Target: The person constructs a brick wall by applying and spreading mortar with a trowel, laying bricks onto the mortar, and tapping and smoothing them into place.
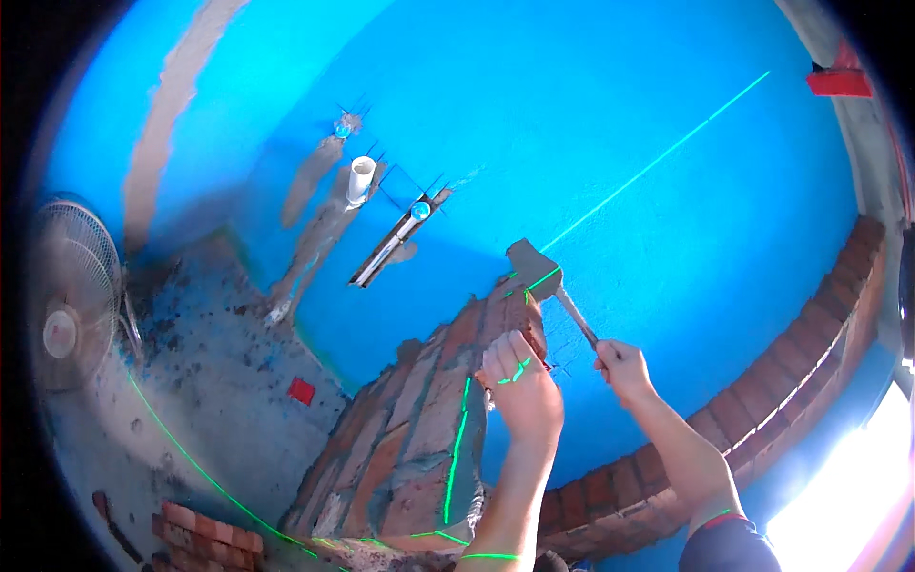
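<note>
A partly built red brick wall [419,429] with grey mortar joints rises in front of a blue wall. My left hand [519,381] rests on the top brick [510,315] of the wall's near end, fingers curled over it. My right hand [624,367] grips the handle of a trowel [538,272], whose grey mortar-coated blade lies against the top of that same brick. Green laser lines cross the bricks, my left hand and my forearm.
A standing fan [67,305] is at the left on a mortar-spattered floor. White pipe stub [360,179] and chased grooves mark the blue wall. A curved brick course [810,353] runs at the right. Loose bricks [205,534] lie lower left, a small red block [301,390] nearby.
</note>
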Tool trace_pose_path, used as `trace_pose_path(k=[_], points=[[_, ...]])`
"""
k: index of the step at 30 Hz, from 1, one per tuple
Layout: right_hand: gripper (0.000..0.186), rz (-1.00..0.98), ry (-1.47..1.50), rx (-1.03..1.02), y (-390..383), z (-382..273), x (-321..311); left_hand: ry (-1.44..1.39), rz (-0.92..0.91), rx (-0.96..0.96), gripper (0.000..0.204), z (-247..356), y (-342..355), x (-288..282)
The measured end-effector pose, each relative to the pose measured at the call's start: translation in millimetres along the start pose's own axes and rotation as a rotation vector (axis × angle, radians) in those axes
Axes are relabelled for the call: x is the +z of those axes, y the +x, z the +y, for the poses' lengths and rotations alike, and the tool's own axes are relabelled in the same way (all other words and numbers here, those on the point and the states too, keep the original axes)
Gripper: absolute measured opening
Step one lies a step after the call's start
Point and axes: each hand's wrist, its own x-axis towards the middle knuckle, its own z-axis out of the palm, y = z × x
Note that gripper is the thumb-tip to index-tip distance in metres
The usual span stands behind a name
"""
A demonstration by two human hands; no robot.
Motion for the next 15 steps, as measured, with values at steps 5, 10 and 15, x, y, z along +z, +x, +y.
trace_pose_path(k=[5, 10, 15], points=[[0.029, 0.203, -0.488, -0.331, 43, -34, -24, -0.003, 0.109, 0.057, 0.045, 0, -3, 4], [0.018, 0.221, -1.142, -0.742, 98, -122, -32, 0.049, 0.015, 0.026, 0.055, 1, -2, -1], [0.011, 0.167, -1.582, -0.955, 127, -185, -9, 0.069, 0.017, 0.001, 0.070, 11, 3, -6]])
